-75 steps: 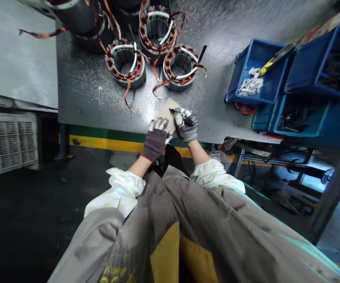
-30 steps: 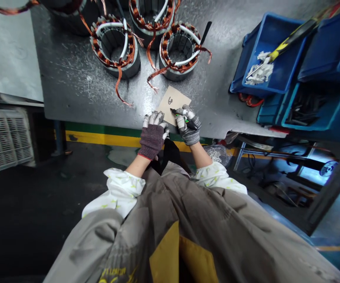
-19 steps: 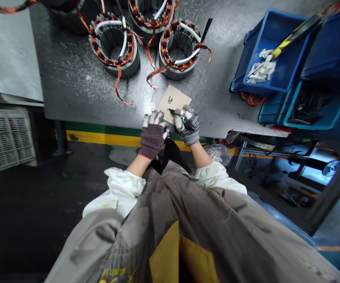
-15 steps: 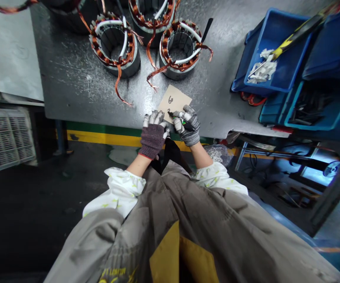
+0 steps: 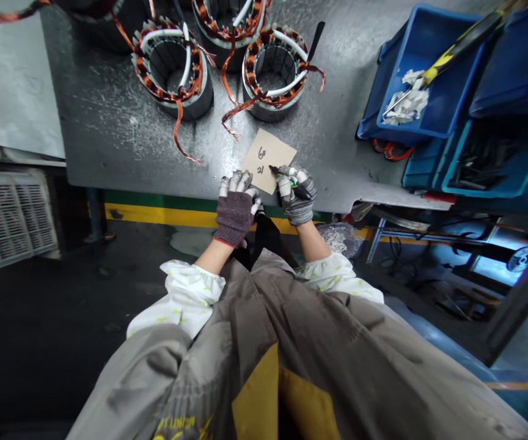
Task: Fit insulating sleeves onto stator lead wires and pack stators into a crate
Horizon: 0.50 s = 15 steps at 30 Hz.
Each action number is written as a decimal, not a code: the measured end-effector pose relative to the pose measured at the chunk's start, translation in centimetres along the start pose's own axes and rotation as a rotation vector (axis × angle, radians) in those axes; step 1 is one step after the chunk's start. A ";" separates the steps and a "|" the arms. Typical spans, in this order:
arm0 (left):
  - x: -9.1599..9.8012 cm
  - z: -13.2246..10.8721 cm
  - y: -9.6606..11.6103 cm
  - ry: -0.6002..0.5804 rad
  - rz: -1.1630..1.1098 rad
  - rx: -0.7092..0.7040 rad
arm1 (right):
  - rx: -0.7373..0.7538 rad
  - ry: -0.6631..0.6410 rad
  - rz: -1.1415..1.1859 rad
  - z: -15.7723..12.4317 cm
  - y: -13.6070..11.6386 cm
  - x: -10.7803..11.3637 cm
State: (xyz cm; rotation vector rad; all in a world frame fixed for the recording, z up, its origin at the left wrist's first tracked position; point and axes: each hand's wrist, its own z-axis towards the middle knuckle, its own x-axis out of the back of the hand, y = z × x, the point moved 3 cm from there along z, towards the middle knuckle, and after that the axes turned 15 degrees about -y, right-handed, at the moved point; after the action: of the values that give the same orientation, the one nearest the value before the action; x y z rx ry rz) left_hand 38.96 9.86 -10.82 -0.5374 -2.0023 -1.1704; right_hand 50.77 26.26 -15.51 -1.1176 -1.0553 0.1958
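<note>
A small tan card [image 5: 278, 150] with handwritten black figures lies on the metal table near its front edge. My right hand [image 5: 297, 190], in a grey glove with taped fingertips, is closed around a black marker [image 5: 274, 169]. The marker's tip is over the card, just right of the lower figures. My left hand [image 5: 236, 205], in a dark glove with white-taped fingertips, lies spread at the card's lower left corner and table edge. Beyond the card stand a stator with copper windings [image 5: 275, 110] and another stator [image 5: 195, 101].
More stators [image 5: 231, 43] stand at the back. On the right, a blue bin [image 5: 369, 125] holds white scraps and a yellow-black tool [image 5: 456, 49]. A teal bin [image 5: 484, 190] with dark pieces sits beside it. A pale crate [image 5: 11, 211] is at the left.
My right hand has moved slightly right with the marker, away from the lower figures. A second stroke now shows there, reading like "21". My left hand stays nearly in place.
</note>
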 end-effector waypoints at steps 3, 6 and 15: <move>0.2 0.1 0.1 -0.027 0.009 0.009 | 0.007 -0.057 -0.012 -0.4 0.1 -0.1; 0.2 0.1 0.0 -0.037 0.008 0.003 | 0.012 0.013 -0.012 -1.2 0.3 0.0; -0.1 -0.2 0.0 0.015 0.042 -0.020 | -0.111 0.034 -0.008 -1.0 0.1 0.2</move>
State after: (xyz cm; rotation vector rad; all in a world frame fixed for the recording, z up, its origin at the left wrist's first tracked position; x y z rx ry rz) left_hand 39.09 9.71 -10.85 -0.5772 -1.9593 -1.1670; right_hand 51.71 25.76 -15.46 -1.2120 -1.0507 0.1126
